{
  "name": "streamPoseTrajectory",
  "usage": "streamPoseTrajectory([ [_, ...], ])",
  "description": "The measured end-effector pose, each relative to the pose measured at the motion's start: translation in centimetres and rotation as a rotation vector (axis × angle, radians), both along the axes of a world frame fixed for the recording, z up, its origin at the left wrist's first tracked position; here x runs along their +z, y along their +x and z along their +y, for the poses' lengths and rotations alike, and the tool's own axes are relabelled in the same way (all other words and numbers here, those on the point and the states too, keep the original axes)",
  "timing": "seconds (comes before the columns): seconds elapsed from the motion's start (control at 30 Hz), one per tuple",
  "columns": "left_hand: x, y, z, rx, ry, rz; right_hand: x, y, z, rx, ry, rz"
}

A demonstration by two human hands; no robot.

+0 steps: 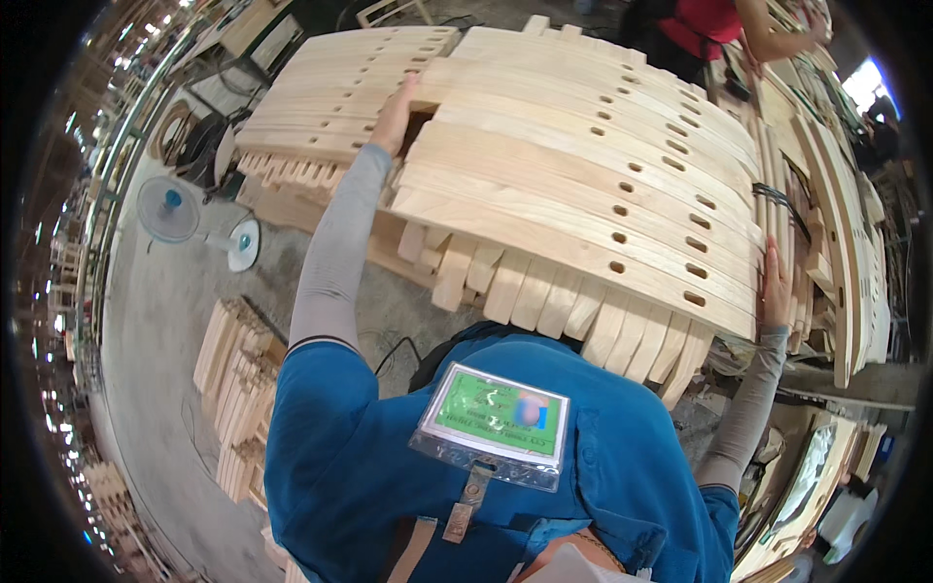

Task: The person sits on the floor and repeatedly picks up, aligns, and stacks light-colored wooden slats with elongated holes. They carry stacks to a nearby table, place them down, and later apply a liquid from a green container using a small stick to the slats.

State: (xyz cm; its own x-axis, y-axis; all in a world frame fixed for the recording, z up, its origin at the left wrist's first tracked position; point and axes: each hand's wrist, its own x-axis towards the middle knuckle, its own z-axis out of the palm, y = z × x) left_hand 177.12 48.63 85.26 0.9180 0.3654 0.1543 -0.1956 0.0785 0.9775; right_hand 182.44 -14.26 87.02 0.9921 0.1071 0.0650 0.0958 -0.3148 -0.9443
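Note:
A wide stack of pale wooden boards (544, 160) lies in front of me, with oval slots cut near the boards' right ends. My left hand (394, 119) rests at the left end of this stack, its fingers stretched along the board ends. At the opposite end, my right hand (775, 284) lies flat against the board ends with its fingers extended upward. Beneath the top layer, more wooden pieces (559, 296) stick out toward me. A second group of slotted boards (326, 92) sits left of my left hand.
A white standing fan (170, 209) is on the floor to the left. Piled wooden parts (233, 389) lie at lower left. Long wooden pieces (826, 243) stand along the right. Across the stack is another person in red (698, 34), one arm reaching right.

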Motion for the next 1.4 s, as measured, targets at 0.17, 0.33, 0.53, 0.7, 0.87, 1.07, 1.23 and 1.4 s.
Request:
streamPoseTrajectory([
  [0.17,-0.8,1.5,1.5,0.011,0.642,-0.207,-0.2,0.3,0.9,-0.026,0.270,0.082],
  [0.33,-1.1,4.1,-1.1,-0.106,-0.197,0.041,-0.8,1.0,-0.4,-0.091,0.383,0.112],
  [0.53,0.7,3.8,-2.9,-0.408,-0.043,0.034,0.9,0.0,1.4,-0.149,0.499,0.192],
  [0.7,0.5,3.9,-2.5,-0.258,-0.139,0.044,1.3,0.4,0.7,-0.062,0.510,0.148],
  [0.87,1.7,7.3,-2.2,-0.153,-0.008,0.120,1.0,5.8,-2.0,-0.097,0.407,-0.011],
  [1.07,1.2,10.0,-2.1,-0.212,0.017,0.105,0.1,10.6,-0.8,-0.186,0.348,0.059],
  [1.23,1.3,8.8,-0.8,-0.259,0.069,0.066,0.2,10.9,3.2,-0.030,0.266,0.097],
  [1.4,0.6,10.3,-1.7,-0.118,-0.130,0.044,-0.6,13.6,1.7,-0.060,0.343,0.143],
])
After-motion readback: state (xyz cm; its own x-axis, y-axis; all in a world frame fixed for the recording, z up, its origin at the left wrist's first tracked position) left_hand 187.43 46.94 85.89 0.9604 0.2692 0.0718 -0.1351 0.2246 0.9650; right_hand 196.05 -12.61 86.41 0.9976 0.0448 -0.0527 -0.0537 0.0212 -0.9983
